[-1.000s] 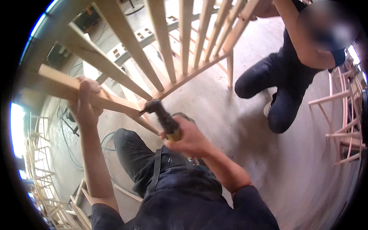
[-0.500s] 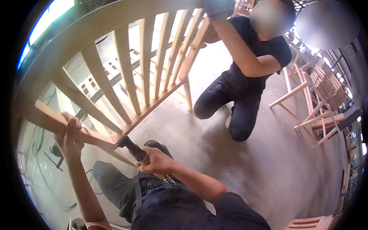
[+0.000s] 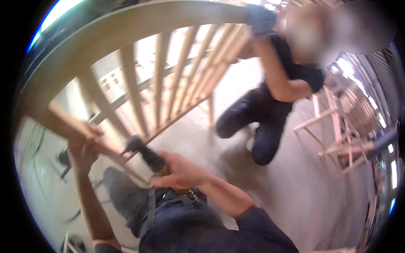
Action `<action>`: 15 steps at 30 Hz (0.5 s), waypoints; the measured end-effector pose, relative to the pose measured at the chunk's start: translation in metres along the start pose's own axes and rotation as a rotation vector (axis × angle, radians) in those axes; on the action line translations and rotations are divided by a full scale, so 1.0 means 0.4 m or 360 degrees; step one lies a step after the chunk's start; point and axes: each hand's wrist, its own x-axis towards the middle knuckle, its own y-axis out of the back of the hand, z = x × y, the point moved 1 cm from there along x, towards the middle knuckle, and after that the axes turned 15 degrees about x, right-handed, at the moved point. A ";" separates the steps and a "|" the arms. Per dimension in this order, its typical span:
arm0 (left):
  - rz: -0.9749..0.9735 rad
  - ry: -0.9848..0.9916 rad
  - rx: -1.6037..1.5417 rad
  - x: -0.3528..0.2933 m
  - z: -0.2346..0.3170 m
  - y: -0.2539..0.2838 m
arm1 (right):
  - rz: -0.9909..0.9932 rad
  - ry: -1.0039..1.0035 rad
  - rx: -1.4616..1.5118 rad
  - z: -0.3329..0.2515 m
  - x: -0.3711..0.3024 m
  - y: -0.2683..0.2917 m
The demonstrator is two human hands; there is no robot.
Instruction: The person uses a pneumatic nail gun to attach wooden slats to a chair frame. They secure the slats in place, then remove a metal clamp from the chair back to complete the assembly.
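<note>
A wooden slatted bench frame (image 3: 139,21) with a curved top rail leans across the upper left. My left hand (image 3: 84,147) is wrapped around its near end post (image 3: 55,123). In my right hand (image 3: 181,170) is a dark angle-head air tool (image 3: 149,158), gripped around its body. The tool's head lies close to the corner where the lower rail meets the post; blur hides whether it touches. At the far end, a co-worker's gloved hand (image 3: 260,21) is on the top rail.
The co-worker (image 3: 274,109) kneels on the concrete floor (image 3: 236,185) across from me. Wooden chair frames (image 3: 333,114) stand at the right. On the left, a dark metal tool or clamp (image 3: 63,162) and a green hose (image 3: 39,139) lie on the floor.
The view has shifted and blurred, so the bench and co-worker sit a little lower and further right. The tool's head has moved slightly up beside the corner. Both hands keep their holds.
</note>
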 end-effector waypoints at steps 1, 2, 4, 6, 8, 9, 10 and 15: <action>0.0074 -0.0035 0.0096 -0.004 0.033 -0.028 | 0.0117 -0.0161 0.0206 0.041 0.008 -0.003; 0.0069 -0.0246 0.0108 0.026 0.034 -0.053 | 0.0141 -0.0147 0.0415 0.067 0.030 0.006; 0.0093 -0.0282 0.0117 0.046 0.070 -0.080 | 0.0217 -0.0130 0.0629 0.089 0.061 0.011; 0.0115 -0.0316 0.0169 0.046 0.091 -0.084 | 0.0277 -0.0024 0.0648 0.107 0.064 -0.002; 0.0148 -0.0248 0.0170 0.046 0.110 -0.082 | 0.0257 0.0005 0.0653 0.094 0.079 -0.016; 0.0171 -0.0245 0.0186 0.047 0.113 -0.087 | 0.0260 0.0035 0.0657 0.095 0.084 -0.014; 0.0175 -0.0259 0.0182 0.044 0.109 -0.090 | 0.0224 0.0085 0.0673 0.110 0.094 -0.018; 0.0211 -0.0078 0.0348 0.035 0.136 -0.096 | 0.0087 0.0094 0.0690 0.138 0.149 -0.037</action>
